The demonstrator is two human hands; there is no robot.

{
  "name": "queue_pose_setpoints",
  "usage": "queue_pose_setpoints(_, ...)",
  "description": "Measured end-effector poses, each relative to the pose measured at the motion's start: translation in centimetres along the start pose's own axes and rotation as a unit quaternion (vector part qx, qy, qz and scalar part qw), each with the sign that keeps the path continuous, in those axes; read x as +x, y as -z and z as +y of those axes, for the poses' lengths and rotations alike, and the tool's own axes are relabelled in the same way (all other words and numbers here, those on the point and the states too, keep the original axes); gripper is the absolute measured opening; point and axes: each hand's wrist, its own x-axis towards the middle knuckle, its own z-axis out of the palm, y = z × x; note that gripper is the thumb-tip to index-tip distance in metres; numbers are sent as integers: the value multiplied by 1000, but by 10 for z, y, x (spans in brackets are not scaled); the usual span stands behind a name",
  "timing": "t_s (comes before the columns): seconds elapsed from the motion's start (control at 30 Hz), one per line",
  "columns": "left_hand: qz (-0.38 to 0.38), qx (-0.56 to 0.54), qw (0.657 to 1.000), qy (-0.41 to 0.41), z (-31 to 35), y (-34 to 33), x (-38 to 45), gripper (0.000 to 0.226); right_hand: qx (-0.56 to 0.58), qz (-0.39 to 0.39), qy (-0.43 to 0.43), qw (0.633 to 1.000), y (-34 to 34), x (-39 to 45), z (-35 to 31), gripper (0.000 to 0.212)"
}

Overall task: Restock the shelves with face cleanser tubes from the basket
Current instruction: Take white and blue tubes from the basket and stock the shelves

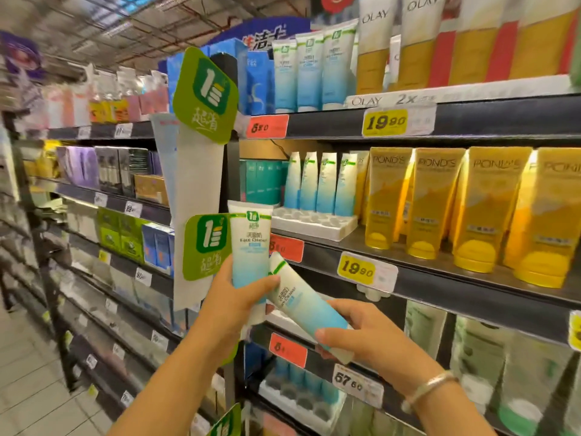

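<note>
I stand before the white tray (pixel 314 225) on the middle shelf, and it is my landmark. Four cleanser tubes stand in a row at the back of it (pixel 320 184), upright on their caps, while the cups along its front are bare, so I judge the restocking only partly done, with room for several more. My left hand (pixel 232 305) has its fingers curled round one tube (pixel 250 250), held upright just left of and below the tray's front corner. My right hand (pixel 361 335) has fingers and thumb closed on a second tube (pixel 301 300), tilted with its flat crimped end pointing up toward the tray and its cap end hidden in my palm. The two tubes overlap near my left thumb; I cannot tell whether they touch. Both have yet to go in, and the basket is out of sight, so I cannot say how many remain. The tubes are soft, smooth plastic, white fading to sky blue, flat at the seal and round toward the cap. The tray is thin moulded white plastic with shallow round cups. Right of it stand glossy yellow tubes (pixel 434 199) with domed caps. The shelf (pixel 440 278) is dark metal, its edge below the tray carrying a red price tag (pixel 287 248) and a yellow one (pixel 356 269).
</note>
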Motion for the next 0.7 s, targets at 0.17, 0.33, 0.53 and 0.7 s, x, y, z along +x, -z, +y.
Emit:
queue_pose_setpoints(0.17, -34, -41, 999, 6, 20, 2, 15, 46, 71, -57, -35, 995, 4, 13, -20, 36)
queue_pose_setpoints(0.33, -46, -83, 995, 30, 22, 7, 34, 48, 275, 47, -42, 959, 4, 26, -37, 43)
queue_pose_setpoints(0.53, -88, -143, 983, 78, 17, 9, 68, 61, 325, 140, -32, 935, -1, 55, -62, 43)
queue_pose_setpoints(0.7, -121, -196, 966, 121, 8, 9, 89, 64, 359, 147, 9, 922, -8, 79, -79, 42)
